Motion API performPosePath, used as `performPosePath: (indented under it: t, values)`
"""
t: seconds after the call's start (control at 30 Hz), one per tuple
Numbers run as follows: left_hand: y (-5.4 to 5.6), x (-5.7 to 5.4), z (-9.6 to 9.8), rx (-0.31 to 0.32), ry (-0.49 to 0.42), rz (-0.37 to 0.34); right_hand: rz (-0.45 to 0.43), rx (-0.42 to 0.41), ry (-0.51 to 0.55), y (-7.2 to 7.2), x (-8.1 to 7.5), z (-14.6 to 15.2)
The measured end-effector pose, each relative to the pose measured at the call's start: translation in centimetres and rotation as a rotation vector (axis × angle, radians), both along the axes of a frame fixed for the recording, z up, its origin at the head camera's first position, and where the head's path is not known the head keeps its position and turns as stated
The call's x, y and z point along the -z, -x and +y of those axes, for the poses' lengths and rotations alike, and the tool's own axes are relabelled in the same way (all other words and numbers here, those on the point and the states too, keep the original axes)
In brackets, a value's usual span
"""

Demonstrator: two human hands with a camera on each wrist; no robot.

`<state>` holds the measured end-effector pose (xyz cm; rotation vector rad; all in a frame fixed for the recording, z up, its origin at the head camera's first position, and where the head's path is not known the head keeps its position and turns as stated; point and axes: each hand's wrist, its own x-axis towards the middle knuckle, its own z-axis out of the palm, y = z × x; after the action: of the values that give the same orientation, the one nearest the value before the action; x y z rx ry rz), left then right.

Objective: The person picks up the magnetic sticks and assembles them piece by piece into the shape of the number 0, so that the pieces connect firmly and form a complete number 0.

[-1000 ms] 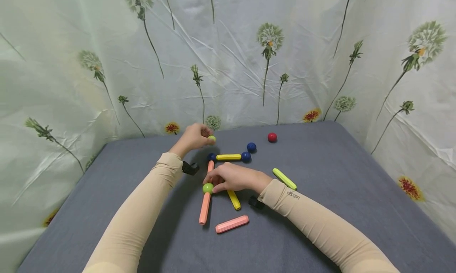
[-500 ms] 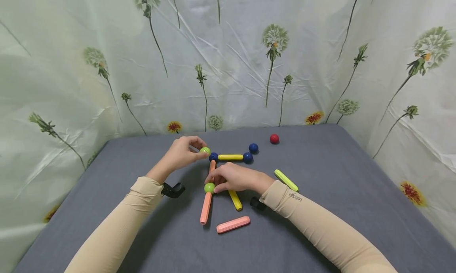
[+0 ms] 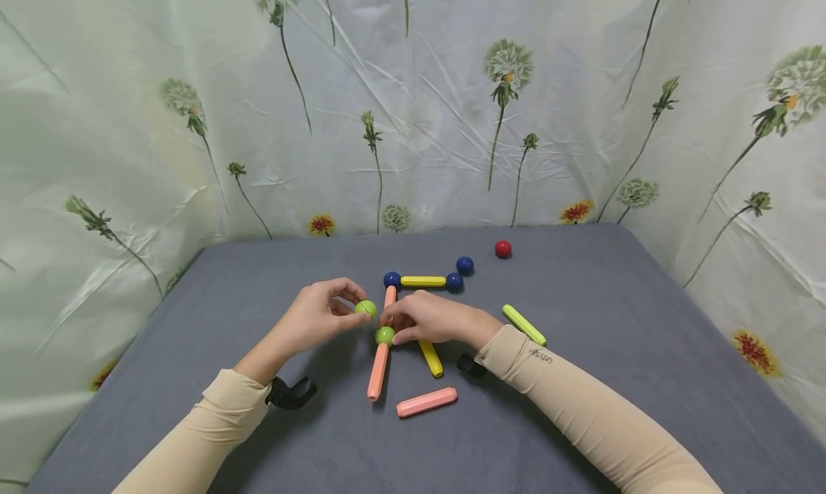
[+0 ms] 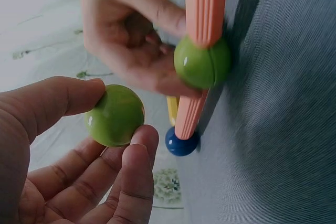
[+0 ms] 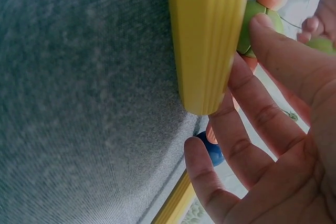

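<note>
My left hand (image 3: 319, 315) pinches a loose green ball (image 4: 115, 116) between thumb and fingers, raised over the table. Just to its right, my right hand (image 3: 429, 318) holds another green ball (image 3: 384, 336) with thumb and fingertips. That second ball joins two salmon sticks in a line: one stick (image 3: 378, 373) points toward me, and the other stick (image 3: 390, 296) runs away to a blue ball (image 3: 391, 279). From this blue ball a yellow stick (image 3: 423, 281) leads right to a second blue ball (image 3: 454, 282). Under the right hand lies another yellow stick (image 3: 432, 359), its far end hidden.
On the grey-covered table (image 3: 581, 408) a loose salmon stick (image 3: 426, 402) lies nearest me. A lime stick (image 3: 523, 325) is beside the right forearm. Farther back are a blue ball (image 3: 464, 265) and a red ball (image 3: 502, 249). A flowered curtain (image 3: 439, 157) hangs behind.
My left hand has come down and toward me with its green ball, from beyond the far blue ball to beside the joined green ball. The right hand keeps its hold in place.
</note>
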<state>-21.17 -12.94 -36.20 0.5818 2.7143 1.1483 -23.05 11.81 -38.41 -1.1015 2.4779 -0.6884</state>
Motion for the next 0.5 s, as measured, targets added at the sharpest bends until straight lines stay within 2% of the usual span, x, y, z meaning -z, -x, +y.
performPosePath:
  t: [0.27,0.5]
  values:
    - [-3.1,0.4,-1.1,0.034,-0.055,-0.021,-0.006,0.01,0.004,-0.1,0.0,-0.2]
    - [-5.4,1.0,-1.8,0.088,-0.095,-0.053,0.001,0.014,0.0,-0.3,0.0,-0.1]
